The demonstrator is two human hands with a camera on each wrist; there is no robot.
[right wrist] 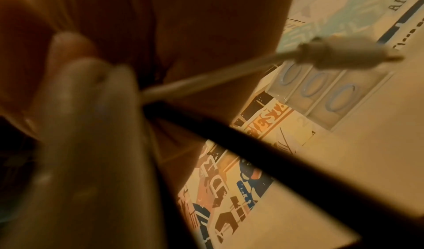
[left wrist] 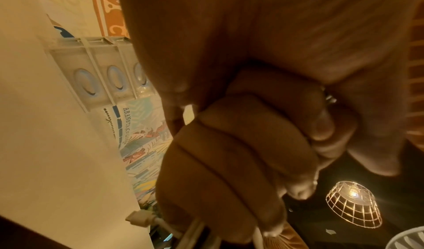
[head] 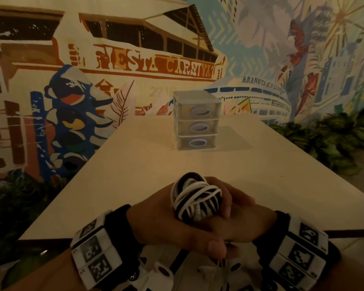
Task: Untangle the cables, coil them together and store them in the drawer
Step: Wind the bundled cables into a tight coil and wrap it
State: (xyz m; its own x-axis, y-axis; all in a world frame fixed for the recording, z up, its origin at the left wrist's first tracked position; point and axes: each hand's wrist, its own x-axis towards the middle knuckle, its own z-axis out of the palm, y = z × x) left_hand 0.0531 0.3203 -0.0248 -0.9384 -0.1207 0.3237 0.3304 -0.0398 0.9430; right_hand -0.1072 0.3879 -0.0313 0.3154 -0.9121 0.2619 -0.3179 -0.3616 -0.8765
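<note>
– Looking down from the head: where to find the cable bundle?
– Wound black and white, held above the near edge of the table, clasped between the 2 hands.
– And the left hand?
– Curled under and round the bundle, thumb pressed down on loose ends dangling below.
– The right hand?
– Crossed under the left, fingers bent over the far side of the bundle.
– Anything else on the table?
– A clear drawer unit well beyond the hands, 3 drawers stacked, all shut, with a painted wall behind.
– Switching to the left wrist?
– Fingers folded tight into a fist, white strands and a white plug poking out below. Drawer unit off to the side, a wire-caged lamp glowing in the corner.
– And the right wrist?
– Blurred fingers pinching 2 strands: a white cable ending in a plug, and a black cable running off toward the lower corner. Drawer unit behind, drawers closed.
</note>
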